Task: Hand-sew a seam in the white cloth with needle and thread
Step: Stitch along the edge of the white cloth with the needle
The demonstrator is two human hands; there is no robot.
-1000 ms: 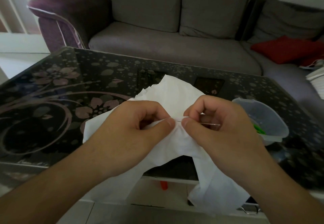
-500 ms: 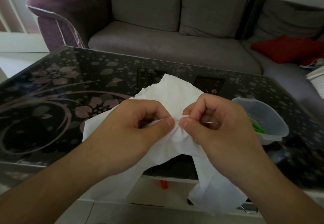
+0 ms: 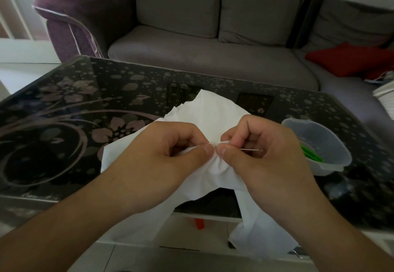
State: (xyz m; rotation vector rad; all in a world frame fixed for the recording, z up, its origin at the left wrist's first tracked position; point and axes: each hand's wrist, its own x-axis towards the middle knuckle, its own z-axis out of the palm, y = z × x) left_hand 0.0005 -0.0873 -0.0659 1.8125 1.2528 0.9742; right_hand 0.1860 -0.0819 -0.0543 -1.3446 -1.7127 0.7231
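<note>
Crumpled white cloth [image 3: 213,122] hangs between both hands over the near edge of the dark glass bench with a floral print [image 3: 74,109]; its lower ends drape past the edge toward the floor, its upper part peaks above the knuckles and lies on the glass. Left hand [image 3: 162,156] has fingers curled, thumb tip pressed against the forefinger, pinching a gathered fold of the cloth. Right hand [image 3: 264,156] is likewise curled, thumb and forefinger pinching the same fold just beside the left thumb; the two thumb tips are almost touching. Thin silver needle [image 3: 251,149] lies in the right hand, roughly horizontal, long axis running left to right; its left end goes in between the pinching fingers at the fold, its right end shows free against the curled fingers inside the hand. Which end is the tip cannot be told. Thread is too fine to make out. Just right of the right hand, on the bench, sits a translucent plastic bowl [image 3: 332,144] with some green items [image 3: 311,154] inside, unclear what. Beyond the bench, a grey fabric sofa with a purple armrest [image 3: 191,58], grey back cushions, and a red cushion [image 3: 349,61] at far right.
</note>
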